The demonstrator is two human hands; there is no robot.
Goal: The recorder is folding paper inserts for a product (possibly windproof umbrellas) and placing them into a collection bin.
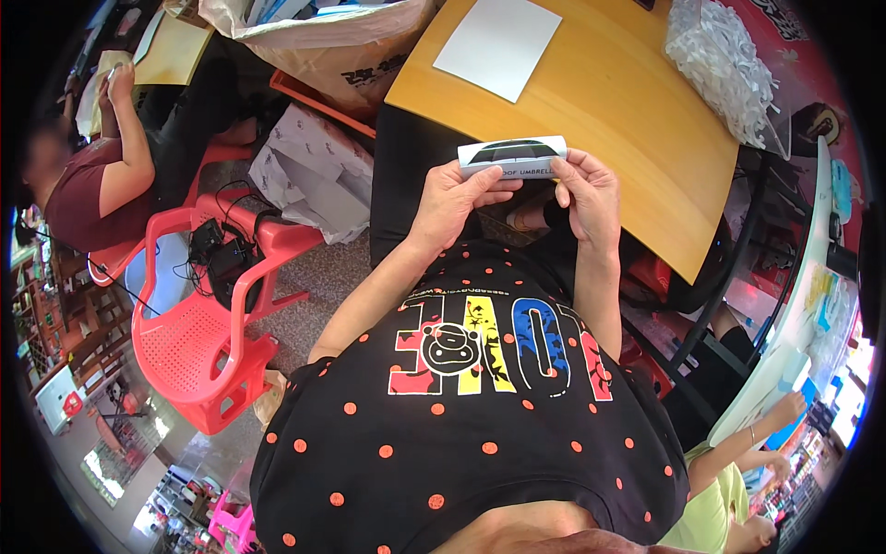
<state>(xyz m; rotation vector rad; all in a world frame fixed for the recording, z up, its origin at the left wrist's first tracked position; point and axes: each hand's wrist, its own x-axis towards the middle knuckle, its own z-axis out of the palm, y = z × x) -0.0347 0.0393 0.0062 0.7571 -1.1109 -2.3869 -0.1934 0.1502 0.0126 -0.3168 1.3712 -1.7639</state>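
Between my two hands is a small, long white-and-grey carton (512, 152) with a dark umbrella pictured on it. It might be a box or a folded card; its thickness is hard to judge. My left hand (454, 196) grips its left end, thumb on the near face and fingers behind. At the right end, my right hand (591, 189) pinches it between thumb and curled fingers. Both hands hold it just off the near edge of the yellow wooden table (600, 129), above my lap.
A white sheet (498, 46) lies on the table's far left. A clear bag of white strips (724, 69) stands at its right corner. Left of me are a large filled sack (323, 51) and a red plastic chair (189, 346) with black cables. Other people sit left and lower right.
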